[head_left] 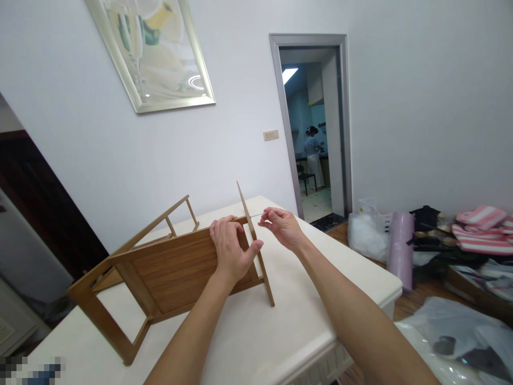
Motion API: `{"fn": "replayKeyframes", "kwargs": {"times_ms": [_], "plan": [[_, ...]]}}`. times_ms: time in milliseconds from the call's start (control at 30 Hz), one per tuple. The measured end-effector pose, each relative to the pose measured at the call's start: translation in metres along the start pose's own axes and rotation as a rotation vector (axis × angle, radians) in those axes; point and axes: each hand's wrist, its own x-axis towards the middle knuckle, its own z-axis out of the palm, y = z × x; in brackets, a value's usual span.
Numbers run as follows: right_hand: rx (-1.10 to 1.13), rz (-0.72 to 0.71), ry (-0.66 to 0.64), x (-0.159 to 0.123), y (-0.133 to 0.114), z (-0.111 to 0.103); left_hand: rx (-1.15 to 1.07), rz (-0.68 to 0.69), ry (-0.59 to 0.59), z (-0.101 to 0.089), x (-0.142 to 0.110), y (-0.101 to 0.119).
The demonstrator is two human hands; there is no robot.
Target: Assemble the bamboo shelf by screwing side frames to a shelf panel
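Observation:
A small brown wooden rack with a solid panel lies on its side on the white table. My left hand grips its right end, fingers over the panel's upper edge and thumb reaching towards a narrow wooden strip. That strip stands across the rack's end and slants. To the right of the strip, my right hand is closed in a pinch on a thin metal rod. The rod's far end meets the strip near the rack's top corner; its exact kind is too small to tell.
Beyond the table's right edge, plastic bags, a pink-purple roll, a white basket and striped cloth lie on the floor. Past the doorway, a person stands at a counter. A framed picture hangs on the wall.

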Motion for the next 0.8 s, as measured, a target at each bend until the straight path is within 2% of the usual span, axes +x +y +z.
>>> {"fn": "replayKeyframes", "kwargs": {"times_ms": [267, 467, 800], "plan": [[-0.169, -0.130, 0.156, 0.000, 0.000, 0.009, 0.022, -0.011, -0.005, 0.000, 0.000, -0.001], [-0.559, -0.326, 0.256, -0.009, 0.006, 0.018, 0.015, 0.001, 0.002, 0.000, 0.000, -0.001], [-0.842, -0.469, 0.305, -0.014, 0.017, 0.016, 0.010, 0.001, 0.005, -0.001, 0.000, 0.001]]}}
